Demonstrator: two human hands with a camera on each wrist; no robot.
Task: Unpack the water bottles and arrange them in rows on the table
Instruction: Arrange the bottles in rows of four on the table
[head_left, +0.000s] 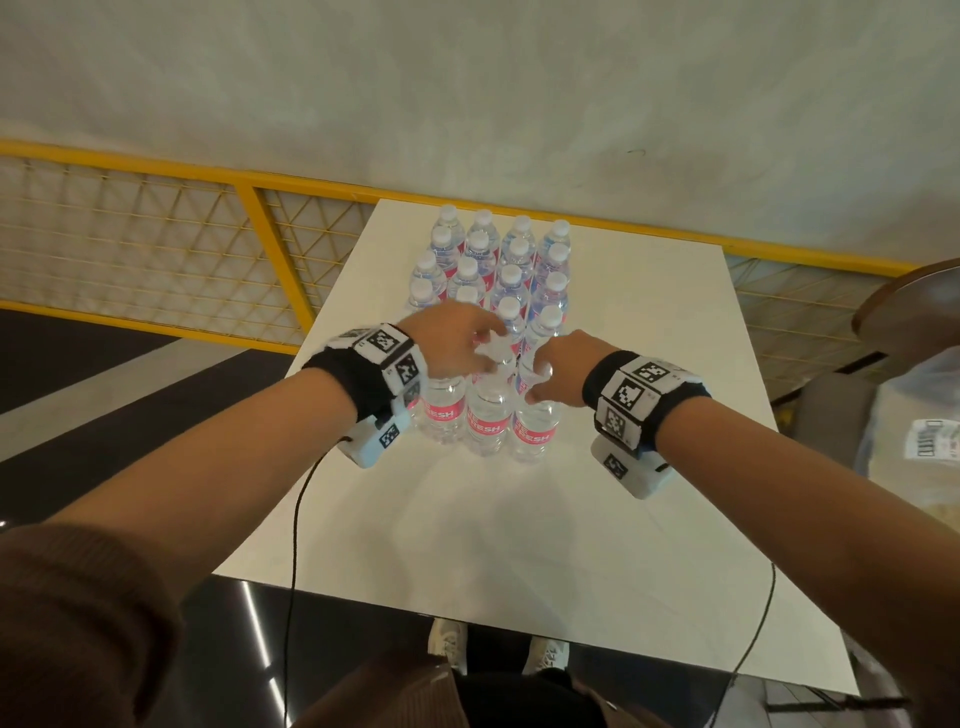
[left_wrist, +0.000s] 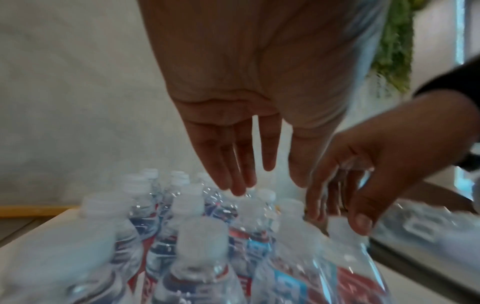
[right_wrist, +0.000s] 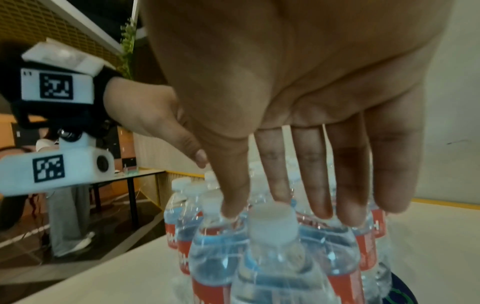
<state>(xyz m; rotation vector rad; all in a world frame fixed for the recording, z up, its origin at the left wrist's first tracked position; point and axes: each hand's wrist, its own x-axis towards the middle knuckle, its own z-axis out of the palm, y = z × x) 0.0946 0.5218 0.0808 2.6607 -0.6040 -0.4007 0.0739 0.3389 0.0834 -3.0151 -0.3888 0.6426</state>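
Water bottles (head_left: 488, 291) stood upright, packed in rows on white tabletop (head_left: 519, 530). Left hand (head_left: 452, 338) and right hand (head_left: 563, 371) hovered over nearest caps, fingers extended, gripping nothing.

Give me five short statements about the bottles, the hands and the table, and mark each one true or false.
1. The water bottles stand upright on the white table. True.
2. The bottle caps are blue. False: the caps that show are white.
3. The left hand rests flat on the bare table, away from the bottles. False: it reaches over the tops of the near bottles.
4. The right hand has its fingers spread down over the bottle tops. True.
5. The labels on the nearest bottles are green. False: they are red with white lettering.
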